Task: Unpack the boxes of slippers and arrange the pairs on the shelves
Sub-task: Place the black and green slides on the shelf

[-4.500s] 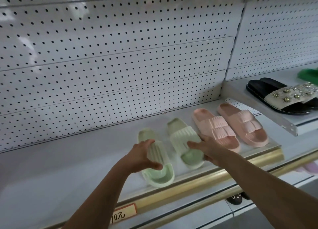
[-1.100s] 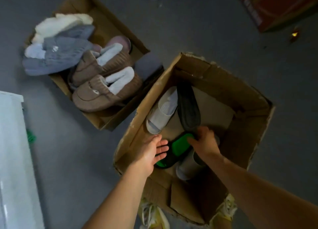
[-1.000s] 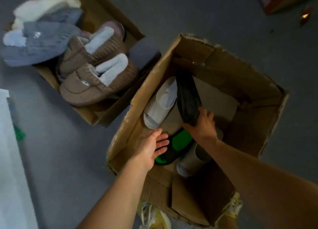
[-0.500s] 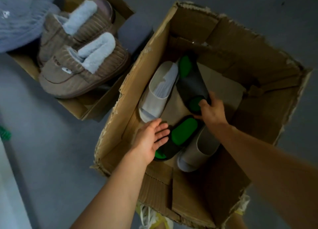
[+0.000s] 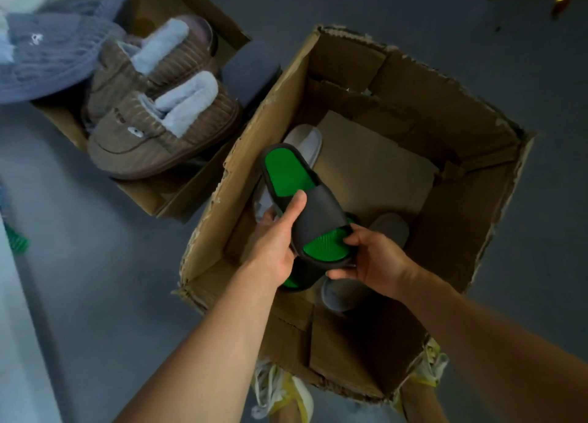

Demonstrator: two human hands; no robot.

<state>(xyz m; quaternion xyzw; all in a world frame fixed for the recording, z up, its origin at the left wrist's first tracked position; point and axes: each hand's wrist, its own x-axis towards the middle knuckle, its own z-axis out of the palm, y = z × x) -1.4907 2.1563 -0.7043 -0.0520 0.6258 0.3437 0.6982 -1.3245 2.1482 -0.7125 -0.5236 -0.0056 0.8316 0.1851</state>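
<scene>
A black slide slipper with a green footbed [image 5: 299, 196] is held up over the open cardboard box [image 5: 471, 155]. My left hand [image 5: 276, 235] grips its left side, thumb on the black strap. My right hand [image 5: 372, 257] holds its near end from the right. Its mate [image 5: 297, 279] lies below in the box, mostly hidden by the hands. Two pale grey slides lie in the box, one at the far side [image 5: 305, 139] and one near my right hand [image 5: 343, 295].
A second cardboard box [image 5: 143, 196] at the upper left holds brown corduroy slippers with pale fleece cuffs [image 5: 159, 129] and grey-blue fluffy slippers [image 5: 47, 56]. Grey floor surrounds both boxes. A white shelf edge [image 5: 12, 327] runs along the left. My shoes show under the box.
Earlier I was setting pale green slides on the shelf. Since then I turned to the box, and both hands have lifted one black and green slide out of it.
</scene>
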